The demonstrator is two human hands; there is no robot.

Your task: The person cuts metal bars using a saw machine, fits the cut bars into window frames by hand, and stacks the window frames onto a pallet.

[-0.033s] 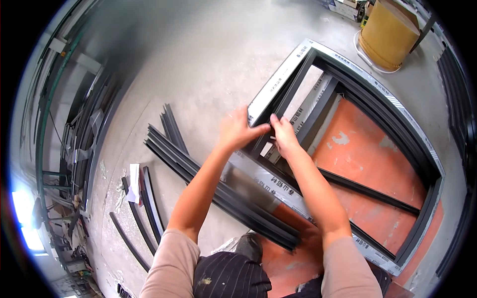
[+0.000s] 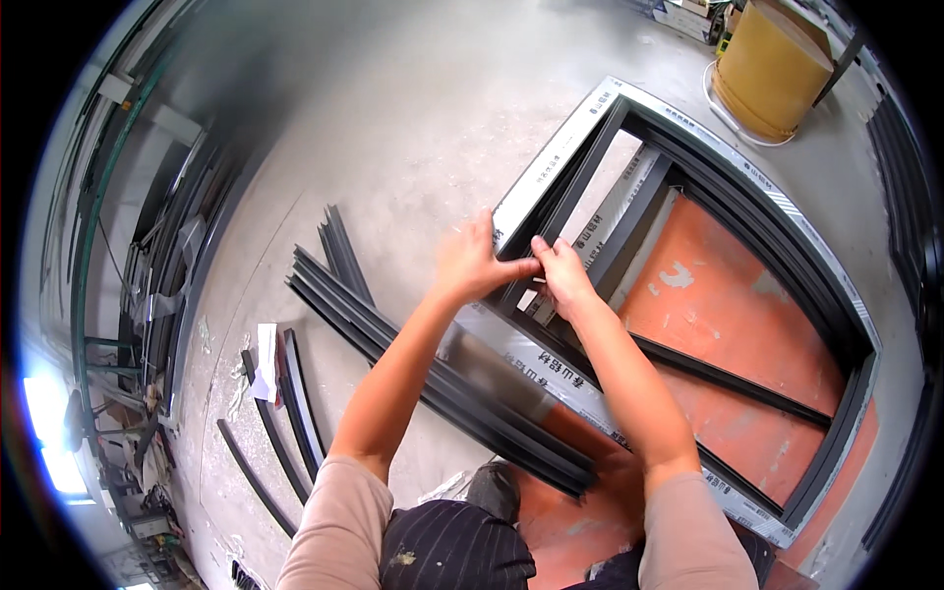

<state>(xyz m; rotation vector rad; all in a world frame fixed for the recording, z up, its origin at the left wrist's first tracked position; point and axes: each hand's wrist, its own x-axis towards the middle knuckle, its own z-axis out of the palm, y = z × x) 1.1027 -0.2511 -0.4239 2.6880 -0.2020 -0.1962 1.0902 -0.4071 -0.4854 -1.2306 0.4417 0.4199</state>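
Note:
A large dark metal window frame [image 2: 860, 388] with printed white protective film on its outer faces lies tilted in front of me. My left hand [image 2: 470, 261] is at its left corner, fingers over the outer edge and thumb stretched inward. Close beside it, my right hand [image 2: 563, 275] has its fingers closed on a dark strip [image 2: 582, 187] running along the frame's left side. The right hand's fingertips are partly hidden. A dark crossbar [image 2: 733, 379] spans the frame's opening.
Orange boards [image 2: 708, 295] lie beneath the frame. Long dark profiles [image 2: 442, 383] rest on the floor to the left, with shorter strips [image 2: 300, 403] and a white paper [image 2: 265, 362] beyond. A yellow bucket [image 2: 772, 74] stands at the far right. A rack of profiles [image 2: 147, 265] lines the left.
The dark strip under my hands has shifted slightly to the right, covering more of the white film beside it. My hands have hardly moved.

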